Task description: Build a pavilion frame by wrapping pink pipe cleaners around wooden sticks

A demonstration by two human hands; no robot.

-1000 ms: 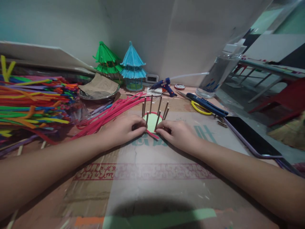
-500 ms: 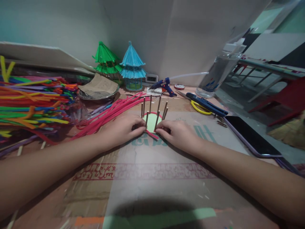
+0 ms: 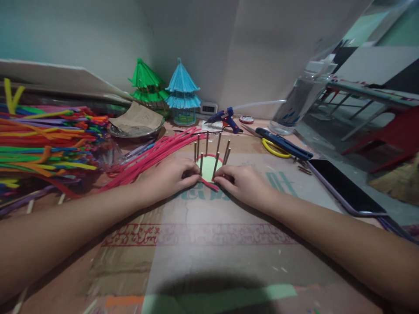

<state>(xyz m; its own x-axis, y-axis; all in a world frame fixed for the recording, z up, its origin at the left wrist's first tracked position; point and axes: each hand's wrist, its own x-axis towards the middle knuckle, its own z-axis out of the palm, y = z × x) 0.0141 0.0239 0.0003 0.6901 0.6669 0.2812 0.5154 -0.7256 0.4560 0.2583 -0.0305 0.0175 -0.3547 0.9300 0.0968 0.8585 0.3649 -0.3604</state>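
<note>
A small pale green round base (image 3: 208,167) stands on the cardboard, ringed by several upright wooden sticks (image 3: 216,159). A pink pipe cleaner (image 3: 210,185) runs round the base's edge. My left hand (image 3: 168,176) rests at the base's left side, fingers curled and pinching at the pipe cleaner by the near left stick. My right hand (image 3: 244,183) sits at the right side, fingers closed on the pipe cleaner's end near the front.
A heap of coloured pipe cleaners (image 3: 42,139) lies far left, pink ones (image 3: 157,150) beside it. Green (image 3: 145,85) and blue (image 3: 182,89) pavilion models, a glue gun (image 3: 224,117), cutters (image 3: 281,144), a phone (image 3: 343,185) and a bottle (image 3: 299,98) stand behind and right.
</note>
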